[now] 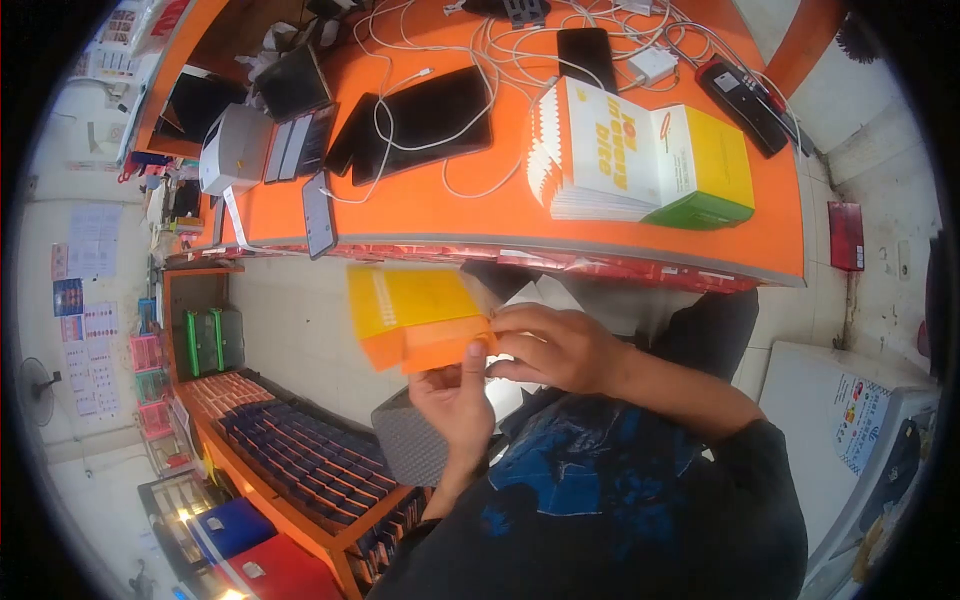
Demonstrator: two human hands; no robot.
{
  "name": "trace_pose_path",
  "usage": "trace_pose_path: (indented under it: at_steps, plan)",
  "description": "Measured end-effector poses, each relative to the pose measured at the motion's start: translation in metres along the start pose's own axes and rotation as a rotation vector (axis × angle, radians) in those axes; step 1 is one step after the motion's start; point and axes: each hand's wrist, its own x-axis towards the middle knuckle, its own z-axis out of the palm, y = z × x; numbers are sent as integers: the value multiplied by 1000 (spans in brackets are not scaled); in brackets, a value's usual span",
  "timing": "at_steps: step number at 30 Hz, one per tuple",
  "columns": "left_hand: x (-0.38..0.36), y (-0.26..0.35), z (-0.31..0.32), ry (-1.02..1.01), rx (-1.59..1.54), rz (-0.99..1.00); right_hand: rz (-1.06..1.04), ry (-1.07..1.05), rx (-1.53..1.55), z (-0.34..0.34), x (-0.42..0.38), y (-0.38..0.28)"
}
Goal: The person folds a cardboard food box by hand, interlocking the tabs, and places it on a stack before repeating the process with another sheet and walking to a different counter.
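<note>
In front of my body I hold a yellow-orange paper box (418, 318), with pale print on its yellow side. My left hand (455, 405) supports it from below, thumb pressed on the orange face. At its right end, the fingers of my right hand (560, 345) are pinched together on the edge; just what fold they grip is hidden. On the orange counter beyond, a stack of white printed cartons (612, 150) with zigzag edges lies beside a yellow, white and green stack (705, 165).
The orange counter (430, 215) carries tangled white cables (490, 45), a black tablet (435, 125), a phone (319, 215) near the front edge and a black handset (740, 105). A dark shelf of packets (300, 450) stands at lower left. A white appliance (830, 420) is at right.
</note>
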Motion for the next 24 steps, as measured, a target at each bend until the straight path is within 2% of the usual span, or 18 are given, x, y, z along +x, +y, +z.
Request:
trace_pose_path:
  at_steps: [2,5,7,8,10,11,13,14,16,19,22,24]
  plan:
    - [-3,3,7,47,-35,-48,33,-46,-6,-2,1,-2]
    - [-4,0,7,-54,-66,1,-15,-36,-90,-3,2,-2]
    - [-3,-1,14,-52,-341,30,86,71,113,-1,1,2]
    - [-2,-2,10,-47,-341,31,84,68,116,-1,2,0]
    - [6,-6,-7,-311,-53,-10,357,58,250,-5,3,-6]
    - [8,-12,-14,-341,71,7,357,56,249,-7,4,-7]
    - [6,-24,-26,-328,85,-34,388,42,276,-9,7,-10]
    - [6,-21,-24,-318,98,-74,389,41,277,-8,7,-9]
    - [8,-13,-15,-251,44,-85,193,45,135,-9,8,-4]
    - [15,-5,-10,-202,-115,-116,138,-6,11,-18,17,-9]
    - [20,-11,-11,-243,-230,-133,182,2,63,-17,18,-9]
    - [20,-18,-6,-181,-356,-91,195,31,68,-15,20,-12]
